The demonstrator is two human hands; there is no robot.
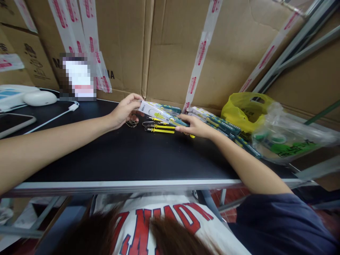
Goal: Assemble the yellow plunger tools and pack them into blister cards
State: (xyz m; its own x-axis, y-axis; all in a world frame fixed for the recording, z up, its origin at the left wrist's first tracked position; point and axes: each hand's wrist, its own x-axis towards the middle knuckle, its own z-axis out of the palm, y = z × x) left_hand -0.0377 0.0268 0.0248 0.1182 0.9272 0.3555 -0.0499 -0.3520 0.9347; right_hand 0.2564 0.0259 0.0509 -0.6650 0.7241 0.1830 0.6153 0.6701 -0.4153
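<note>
A slim printed pack [162,116] with a barcode on its white end and dark green at the other is held between my two hands, just above the black table. My left hand [127,109] pinches the barcode end. Around the green end, the fingers of my right hand [195,126] are closed. Several yellow sticks [162,130] with metal clip ends lie on the table beneath the pack. Below my left fingers sits a small bundle of metal wire rings or hooks [131,123], partly hidden.
More green and white packs [223,124] are piled to the right, beside a yellow plastic bag [231,106] and a clear bag [289,141]. A blurred-out lit screen [79,78], a white cable [53,120] and a phone [16,122] are at left. Taped cardboard boxes [172,63] form the back.
</note>
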